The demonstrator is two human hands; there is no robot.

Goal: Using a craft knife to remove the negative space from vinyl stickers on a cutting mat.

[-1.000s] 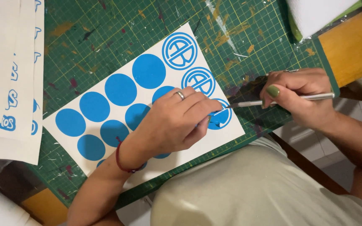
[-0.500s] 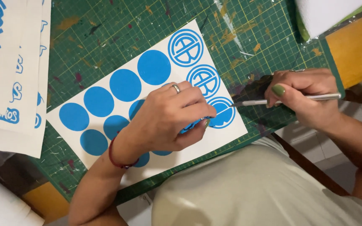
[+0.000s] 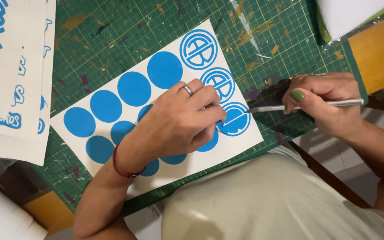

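Two hands work over a white sticker sheet [image 3: 125, 178] printed with blue circles, lying slantwise on a green cutting mat [image 3: 112, 44] marked with a grid and flecked with paint. The left hand [image 3: 178, 122] lies palm-down on the sheet, its fingers [image 3: 210, 100] curled and pressing on the paper just beside the lowest of three blue round monogram stickers [image 3: 236, 119]; they grip nothing that can be seen. A silver ring [image 3: 187, 90] sits on one finger and a red cord bracelet [image 3: 120, 166] circles the wrist. The right hand [image 3: 327, 104] rests on the mat to the right of the sheet, fingers closed around a slim silver craft knife [image 3: 307, 106] held almost level, its tip touching the right edge of that lowest monogram sticker. The thumbnail is painted green.

Plain blue discs fill the rest of the sheet, several partly covered by the left hand. More white sheets with blue lettering [image 3: 5, 66] overlap the mat's left edge. The mat lies on a counter [image 3: 378, 49] with an orange-yellow top, showing at upper right. A white sheet [image 3: 352, 13] lies at the top right corner.
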